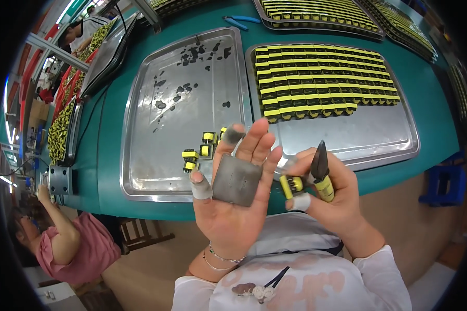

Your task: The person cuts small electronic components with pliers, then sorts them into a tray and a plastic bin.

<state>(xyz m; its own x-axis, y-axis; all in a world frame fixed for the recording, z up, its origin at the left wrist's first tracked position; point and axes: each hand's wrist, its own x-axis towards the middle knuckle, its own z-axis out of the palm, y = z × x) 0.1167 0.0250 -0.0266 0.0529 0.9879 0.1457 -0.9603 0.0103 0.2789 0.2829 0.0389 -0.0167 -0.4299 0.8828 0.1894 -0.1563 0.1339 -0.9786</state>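
Note:
My left hand [228, 217] is turned palm up with its fingers stretched out, and a dark grey square block [237, 180] lies across the palm and finger bases. White tape wraps its thumb; a grey cover sits on one fingertip. Close beside it, my right hand [342, 194] is closed. Between its thumb and fingers is a small yellow-and-black transformer [291, 186]. The same hand also grips a tool with a dark pointed tip [320, 161] and a yellow section below. Several loose transformers [207, 145] lie behind my left hand in the left metal tray [140, 150].
Dark smudges mark the left tray. The right metal tray [384, 135] holds rows of transformers [321, 83]. Blue-handled pliers [241, 20] lie between trays on the green table [187, 14]. More filled trays [316, 18] stand at the back. A person in pink [78, 243] sits at left.

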